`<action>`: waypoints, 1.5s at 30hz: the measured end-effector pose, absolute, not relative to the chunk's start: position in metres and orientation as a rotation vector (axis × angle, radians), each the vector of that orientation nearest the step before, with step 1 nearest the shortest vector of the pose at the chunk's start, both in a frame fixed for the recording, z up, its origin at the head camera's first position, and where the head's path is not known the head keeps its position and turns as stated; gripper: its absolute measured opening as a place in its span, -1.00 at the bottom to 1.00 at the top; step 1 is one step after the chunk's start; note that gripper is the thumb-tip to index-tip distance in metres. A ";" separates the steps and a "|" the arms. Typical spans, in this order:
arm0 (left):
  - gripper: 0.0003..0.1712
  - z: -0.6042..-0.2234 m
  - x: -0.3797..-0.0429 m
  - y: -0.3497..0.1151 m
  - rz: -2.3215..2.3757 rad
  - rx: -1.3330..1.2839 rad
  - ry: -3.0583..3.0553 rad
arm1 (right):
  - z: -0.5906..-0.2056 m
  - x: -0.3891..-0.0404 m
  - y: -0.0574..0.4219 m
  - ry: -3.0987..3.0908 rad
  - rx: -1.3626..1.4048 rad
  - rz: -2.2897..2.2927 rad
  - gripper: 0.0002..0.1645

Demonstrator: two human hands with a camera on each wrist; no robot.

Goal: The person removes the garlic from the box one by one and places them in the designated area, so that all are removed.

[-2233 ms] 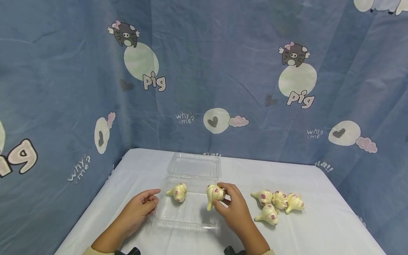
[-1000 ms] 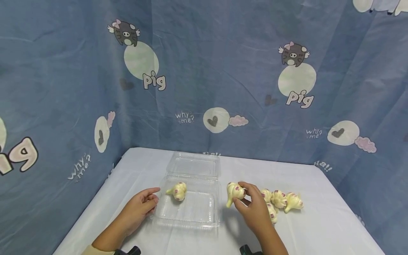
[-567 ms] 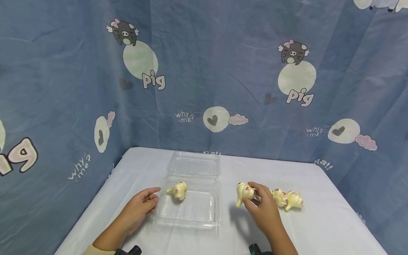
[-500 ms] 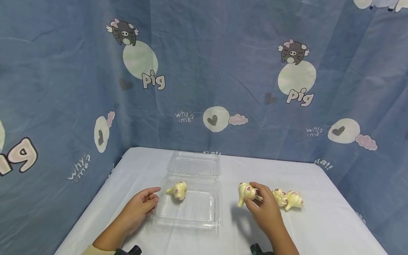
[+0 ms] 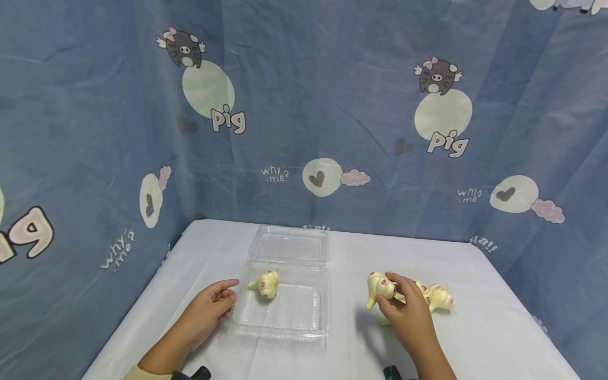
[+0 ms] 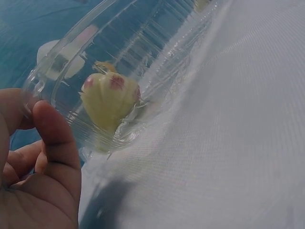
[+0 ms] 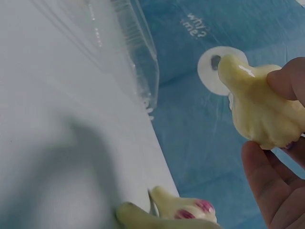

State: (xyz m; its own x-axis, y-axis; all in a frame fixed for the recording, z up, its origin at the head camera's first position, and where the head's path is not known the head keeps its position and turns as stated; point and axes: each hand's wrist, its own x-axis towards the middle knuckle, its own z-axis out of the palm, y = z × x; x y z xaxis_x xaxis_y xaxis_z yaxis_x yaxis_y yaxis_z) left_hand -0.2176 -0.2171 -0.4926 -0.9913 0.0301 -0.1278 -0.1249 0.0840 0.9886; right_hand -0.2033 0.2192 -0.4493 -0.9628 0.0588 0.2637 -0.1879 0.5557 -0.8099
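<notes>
My right hand (image 5: 407,311) holds a pale garlic bulb (image 5: 379,287) with purple-pink marks between thumb and fingers, raised above the table. In the right wrist view, the held garlic bulb (image 7: 262,102) has its stem pointing up and left. My left hand (image 5: 209,311) is at the left side of an open clear plastic clamshell box (image 5: 280,332); in the left wrist view its thumb and finger pinch the rim of the box (image 6: 35,88). Another garlic bulb (image 5: 268,285) lies inside the box, toward its left.
More garlic bulbs lie behind and right of my right hand, partly hidden by it; one garlic bulb (image 5: 440,297) shows at the right. The box's lid (image 5: 290,248) lies folded back, away from me. Blue printed cloth (image 5: 370,132) hangs behind the white table (image 5: 494,327).
My right hand has carried the garlic bulb rightward, from over the box to in front of the other bulbs, partly covering them. My left hand has stayed put.
</notes>
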 end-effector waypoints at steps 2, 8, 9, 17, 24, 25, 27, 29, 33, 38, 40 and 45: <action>-0.37 -0.491 -0.218 -0.217 2.049 -0.103 2.231 | -0.449 -0.204 0.221 -2.527 0.109 1.347 -0.34; -0.38 -0.489 -0.218 -0.216 2.057 -0.104 2.224 | -0.446 -0.202 0.228 -2.528 0.092 1.342 -0.35; -0.37 -0.489 -0.218 -0.216 2.058 -0.105 2.222 | -0.445 -0.202 0.229 -2.528 0.086 1.342 -0.35; -0.38 -0.489 -0.216 -0.217 2.060 -0.085 2.226 | -0.442 -0.198 0.239 -2.516 0.063 1.334 -0.35; -0.37 -0.490 -0.217 -0.218 2.068 -0.079 2.220 | -0.444 -0.197 0.243 -2.517 0.055 1.329 -0.34; -0.37 -0.490 -0.217 -0.218 2.070 -0.081 2.217 | -0.444 -0.196 0.244 -2.519 0.057 1.323 -0.34; -0.37 -0.491 -0.216 -0.218 2.067 -0.084 2.216 | -0.445 -0.196 0.245 -2.519 0.055 1.316 -0.34; -0.38 -0.491 -0.216 -0.218 2.063 -0.085 2.217 | -0.445 -0.195 0.247 -2.521 0.052 1.304 -0.34; -0.38 -0.491 -0.217 -0.218 2.059 -0.079 2.223 | -0.447 -0.193 0.250 -2.515 0.039 1.296 -0.35; -0.37 -0.492 -0.217 -0.218 2.066 -0.066 2.218 | -0.450 -0.191 0.254 -2.526 0.019 1.274 -0.33; -0.37 -0.493 -0.217 -0.218 2.062 -0.069 2.222 | -0.451 -0.190 0.256 -2.523 0.011 1.263 -0.34; -0.38 -0.492 -0.216 -0.217 2.051 -0.083 2.234 | -0.454 -0.187 0.260 -2.503 -0.017 1.220 -0.40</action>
State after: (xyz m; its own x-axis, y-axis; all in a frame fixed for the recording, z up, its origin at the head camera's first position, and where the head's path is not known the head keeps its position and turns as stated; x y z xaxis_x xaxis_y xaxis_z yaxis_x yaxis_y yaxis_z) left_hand -0.2163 -0.2174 -0.4917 -0.9927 0.0329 -0.1164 -0.1131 0.0872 0.9897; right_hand -0.1872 0.2602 -0.4544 -0.9367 0.1641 0.3092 -0.1425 0.6280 -0.7650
